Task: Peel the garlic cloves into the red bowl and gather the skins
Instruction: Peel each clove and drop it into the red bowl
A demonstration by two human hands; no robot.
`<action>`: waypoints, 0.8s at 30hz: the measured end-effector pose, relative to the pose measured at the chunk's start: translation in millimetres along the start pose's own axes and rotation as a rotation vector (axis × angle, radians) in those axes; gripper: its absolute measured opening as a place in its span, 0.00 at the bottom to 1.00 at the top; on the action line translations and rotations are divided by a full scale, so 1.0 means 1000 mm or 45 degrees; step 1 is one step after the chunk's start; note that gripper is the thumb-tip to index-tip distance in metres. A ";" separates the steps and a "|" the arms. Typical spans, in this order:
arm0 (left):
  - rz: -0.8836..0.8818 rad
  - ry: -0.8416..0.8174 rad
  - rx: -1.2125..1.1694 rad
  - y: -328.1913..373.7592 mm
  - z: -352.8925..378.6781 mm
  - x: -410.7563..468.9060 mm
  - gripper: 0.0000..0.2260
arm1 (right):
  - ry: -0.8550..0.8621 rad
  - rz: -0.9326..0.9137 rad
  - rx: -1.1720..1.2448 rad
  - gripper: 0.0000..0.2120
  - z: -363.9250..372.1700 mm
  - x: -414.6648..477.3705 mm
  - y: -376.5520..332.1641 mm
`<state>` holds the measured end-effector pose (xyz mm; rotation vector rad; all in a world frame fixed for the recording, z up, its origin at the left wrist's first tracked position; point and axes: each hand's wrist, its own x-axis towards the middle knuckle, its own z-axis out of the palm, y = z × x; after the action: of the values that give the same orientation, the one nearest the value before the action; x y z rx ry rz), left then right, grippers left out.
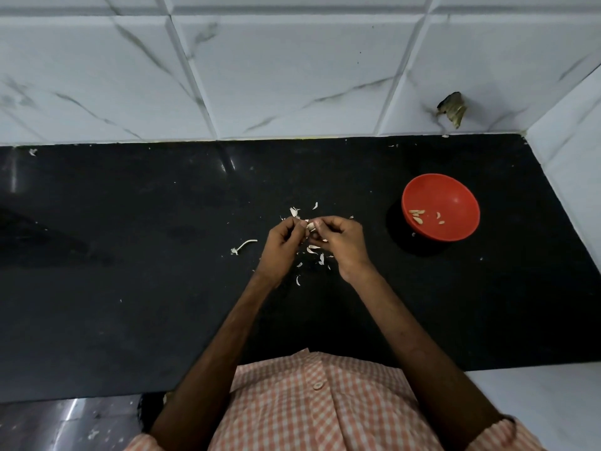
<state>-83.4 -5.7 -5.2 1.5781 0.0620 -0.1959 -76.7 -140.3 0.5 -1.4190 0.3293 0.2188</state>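
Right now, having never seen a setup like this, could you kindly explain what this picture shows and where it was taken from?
There is no machine here: a person wears a camera on the head, so the one picture looks down over their own arms. The left hand and right hand together pinch a garlic clove above a black counter. Loose skins lie scattered beneath the hands, with a dry stalk to the left. On the right stands a red bowl holding a few peeled cloves.

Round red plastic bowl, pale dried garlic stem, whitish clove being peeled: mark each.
Red bowl (448, 196): head view, bare inner wall.
Garlic stem (245, 245): head view, mid-stalk.
Clove (311, 226): head view, exposed end.
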 end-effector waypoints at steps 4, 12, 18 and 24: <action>-0.025 0.015 -0.051 -0.003 0.001 0.000 0.14 | 0.049 0.098 0.220 0.07 0.001 0.000 -0.002; -0.024 0.237 0.355 -0.029 -0.016 0.009 0.16 | 0.192 0.188 0.355 0.07 -0.008 0.001 -0.010; 0.015 0.209 1.165 -0.041 -0.024 0.012 0.21 | 0.189 0.174 0.241 0.05 -0.004 -0.003 -0.009; 0.113 0.179 1.321 -0.035 -0.022 0.013 0.15 | 0.165 0.247 0.293 0.05 -0.002 -0.003 -0.008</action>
<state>-74.6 16.3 -41.9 2.6223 -0.0068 -0.0340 -77.2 -143.5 8.6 -1.1761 0.5822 0.2397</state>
